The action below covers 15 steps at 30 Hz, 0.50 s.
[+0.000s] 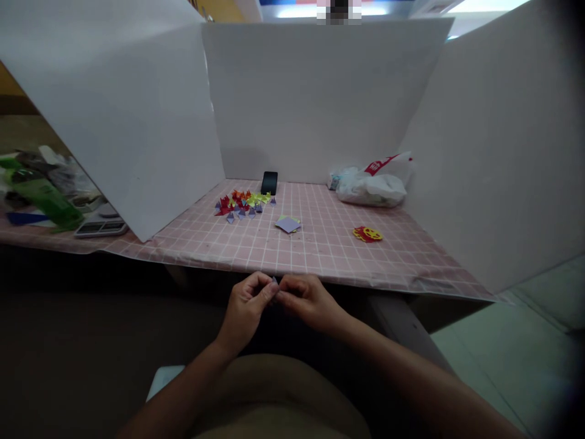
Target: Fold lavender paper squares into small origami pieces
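I see white boards [320, 97] walling a pink checked counter [320, 250]. On it, toward the back right, lies a white plastic bag [372, 186]; at the back a black phone [269, 182] beside a heap of small folded paper pieces [241, 203]. Below the counter's near edge, my left hand [247, 305] and right hand [308, 300] meet, fingertips pinched on a tiny purple paper piece [275, 281].

Low in the frame's centre, the left hand [245, 306] and right hand [307, 300] meet, pinching a small purple paper [275, 281] between fingertips, below the table [329, 256] edge. Mid-frame lie folded pieces [241, 203], a phone [269, 182], paper squares [287, 224] and a red-yellow piece [367, 234]; a plastic bag [372, 183] sits at right.
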Available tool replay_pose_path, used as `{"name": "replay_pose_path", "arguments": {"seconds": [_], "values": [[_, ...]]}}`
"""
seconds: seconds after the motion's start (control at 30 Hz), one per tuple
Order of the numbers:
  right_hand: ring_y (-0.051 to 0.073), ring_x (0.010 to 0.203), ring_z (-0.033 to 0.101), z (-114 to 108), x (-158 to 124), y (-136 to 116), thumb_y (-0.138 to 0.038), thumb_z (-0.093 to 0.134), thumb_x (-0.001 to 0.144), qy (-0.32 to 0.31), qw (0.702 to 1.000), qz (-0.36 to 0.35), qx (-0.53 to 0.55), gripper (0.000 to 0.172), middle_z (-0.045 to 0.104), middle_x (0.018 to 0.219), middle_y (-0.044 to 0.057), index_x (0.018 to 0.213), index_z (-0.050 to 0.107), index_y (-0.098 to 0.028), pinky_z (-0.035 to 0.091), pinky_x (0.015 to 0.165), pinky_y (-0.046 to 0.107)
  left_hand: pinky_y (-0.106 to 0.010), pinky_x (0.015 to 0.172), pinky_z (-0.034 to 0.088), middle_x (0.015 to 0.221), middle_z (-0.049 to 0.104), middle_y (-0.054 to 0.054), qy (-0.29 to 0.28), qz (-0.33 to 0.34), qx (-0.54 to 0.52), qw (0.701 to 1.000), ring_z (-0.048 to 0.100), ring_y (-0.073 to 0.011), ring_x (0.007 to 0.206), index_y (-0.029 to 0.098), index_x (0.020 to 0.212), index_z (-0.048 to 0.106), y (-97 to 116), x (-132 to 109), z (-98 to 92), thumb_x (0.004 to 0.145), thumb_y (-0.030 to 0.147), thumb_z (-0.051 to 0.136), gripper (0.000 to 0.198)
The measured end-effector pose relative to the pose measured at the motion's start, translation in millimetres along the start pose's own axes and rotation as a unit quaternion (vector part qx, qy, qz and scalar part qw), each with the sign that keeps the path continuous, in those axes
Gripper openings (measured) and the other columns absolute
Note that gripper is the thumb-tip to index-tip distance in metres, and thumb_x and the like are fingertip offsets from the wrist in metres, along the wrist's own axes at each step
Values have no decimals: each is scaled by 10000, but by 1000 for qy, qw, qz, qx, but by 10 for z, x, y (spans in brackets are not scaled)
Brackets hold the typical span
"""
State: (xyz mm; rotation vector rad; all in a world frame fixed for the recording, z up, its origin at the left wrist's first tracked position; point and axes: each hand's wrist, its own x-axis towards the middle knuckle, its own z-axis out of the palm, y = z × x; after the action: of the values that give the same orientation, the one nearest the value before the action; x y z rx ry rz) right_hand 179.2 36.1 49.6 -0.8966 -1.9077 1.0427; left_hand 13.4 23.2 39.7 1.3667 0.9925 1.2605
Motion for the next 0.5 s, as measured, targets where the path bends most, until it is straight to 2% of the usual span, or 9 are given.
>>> {"name": "replay_pose_path", "arguments": {"seconds": [0.17, 0.3, 0.4, 0.5], "values": [[92, 514, 449, 25, -15, 10, -311, 601, 881, -1, 999, 24, 28, 252, 515, 562, -34, 674, 581, -169, 326, 486, 214, -224, 572, 366, 623, 511, 32, 31, 12, -16, 999, 442, -111, 591, 171, 708, 588, -24, -45, 74, 888, 353, 622, 259], [97, 531, 475, 4, -18, -22, -315, 589, 900, 23, 999, 25, 20, 264, 560, 590, -14, 682, 603, -167, 349, 492, 215, -236, 642, 427, 669, 592, 13, 9, -18, -50, 999, 529, -126, 647, 161, 768, 637, -45, -28, 43, 848, 338, 686, 201], [104, 544, 534, -6, -12, -42, -401, 562, 928, -14, 993, 40, 111, 308, 624, 650, 8, 731, 603, -167, 407, 519, 226, -236, 628, 449, 673, 608, 12, -6, -52, -128, 990, 545, -118, 625, 157, 778, 648, -69, -17, -3, 818, 340, 728, 204], [102, 541, 570, 0, -8, -40, -465, 601, 906, -47, 971, 68, 223, 337, 657, 692, 16, 754, 587, -165, 448, 530, 232, -229, 578, 459, 629, 597, 21, -20, -90, -211, 973, 535, -103, 564, 154, 772, 653, -89, -19, -14, 754, 352, 794, 244]]}}
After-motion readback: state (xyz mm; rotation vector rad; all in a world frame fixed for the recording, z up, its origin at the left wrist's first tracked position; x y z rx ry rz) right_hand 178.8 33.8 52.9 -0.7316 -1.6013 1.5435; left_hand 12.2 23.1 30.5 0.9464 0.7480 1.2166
